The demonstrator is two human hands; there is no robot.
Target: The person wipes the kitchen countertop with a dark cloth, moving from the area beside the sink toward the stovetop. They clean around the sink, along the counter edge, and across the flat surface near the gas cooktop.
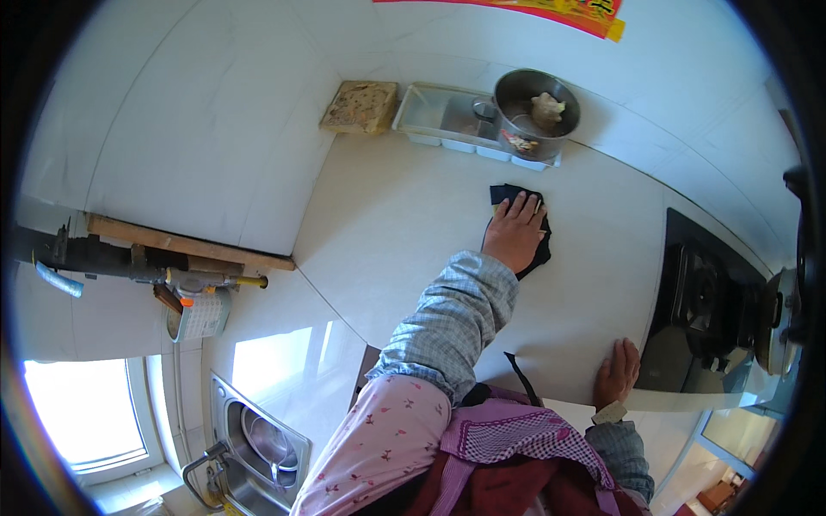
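My left hand lies palm down on a black cloth, its fingers spread over the folded far part. The cloth rests on the pale countertop, and its dark edges show around the hand. My right hand holds nothing and leans on the counter's near edge, left of the black glass gas stove. Beyond the cloth a metal pot, with what looks like a piece of ginger inside, sits on the right part of a clear plastic tray.
A yellowish-brown block is left of the tray, by the wall. A lidded pan stands at the stove's right. At lower left are a steel sink with a faucet, and above it pipes beside a wooden strip.
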